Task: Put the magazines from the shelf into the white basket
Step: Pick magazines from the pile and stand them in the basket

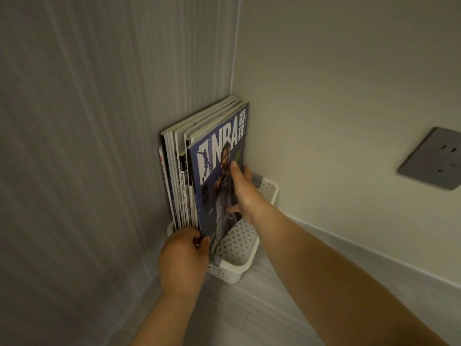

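The magazines (179, 176) stand upright on edge in the white basket (237, 248), packed along its left side next to the striped wall (87, 121). The NBA magazine (217, 156) is the rightmost, cover facing the basket's open right half, where the perforated side wall shows. The left hand (183, 255) curls its fingers round the stack's lower near corner. The right hand (245, 193) pinches the NBA magazine's far edge, thumb on the cover. The basket sits on the floor (249, 308) in the corner, its far end near the plain wall (336, 96), which carries a grey socket (431, 158) well to the right.
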Tool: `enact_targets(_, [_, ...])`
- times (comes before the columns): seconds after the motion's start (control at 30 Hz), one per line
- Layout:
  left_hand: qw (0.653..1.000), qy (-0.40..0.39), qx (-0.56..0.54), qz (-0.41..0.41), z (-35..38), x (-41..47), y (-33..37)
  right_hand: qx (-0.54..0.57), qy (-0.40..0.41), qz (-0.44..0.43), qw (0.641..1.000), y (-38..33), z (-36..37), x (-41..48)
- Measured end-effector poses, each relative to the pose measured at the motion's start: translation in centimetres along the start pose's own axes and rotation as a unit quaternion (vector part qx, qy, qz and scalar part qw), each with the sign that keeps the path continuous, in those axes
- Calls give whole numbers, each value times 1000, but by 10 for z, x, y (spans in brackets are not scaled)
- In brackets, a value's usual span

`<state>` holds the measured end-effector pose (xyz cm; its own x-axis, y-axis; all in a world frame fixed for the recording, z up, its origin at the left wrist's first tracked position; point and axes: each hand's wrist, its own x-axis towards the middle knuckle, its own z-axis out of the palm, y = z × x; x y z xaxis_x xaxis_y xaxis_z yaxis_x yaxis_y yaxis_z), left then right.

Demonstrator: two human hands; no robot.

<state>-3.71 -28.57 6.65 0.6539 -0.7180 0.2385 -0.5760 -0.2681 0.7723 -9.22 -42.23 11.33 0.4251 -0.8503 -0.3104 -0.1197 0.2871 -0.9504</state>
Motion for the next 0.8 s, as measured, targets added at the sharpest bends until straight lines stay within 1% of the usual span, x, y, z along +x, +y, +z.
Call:
enact_targets(0.1, [1000,-2,-10,-14,1,1,-1,-9,-25,-17,1000,2,12,-1])
enact_targets(0.2, [999,15,-21,-21,4,1,1,-33,-27,-25,999,5,4,-3])
enact_targets(0.3, [999,23,-8,-27,6,4,2,-58,-24,-21,998,6,-1,-12])
enact_targets(0.43, [999,11,12,-35,2,3,6,-72,27,-52,996,-2,-9,-30])
enact_targets(0.5, [999,3,-4,-39,-3,-7,9,-57,63,-56,995,-4,-19,-46])
enact_targets(0.57, [999,-7,-29,-26,-8,-26,15,-63,90,-64,992,-3,-33,-66])
enact_targets(0.67, [997,-45,-60,-1,-9,-58,36,-133,109,-86,981,6,-62,-99])
enact_targets(0.73, [990,-109,-79,27,-2,-81,58,-184,137,-97,968,17,-91,-123])
enact_targets(0.8, [980,-176,-79,53,7,-106,81,-194,184,-87,960,27,-123,-148])
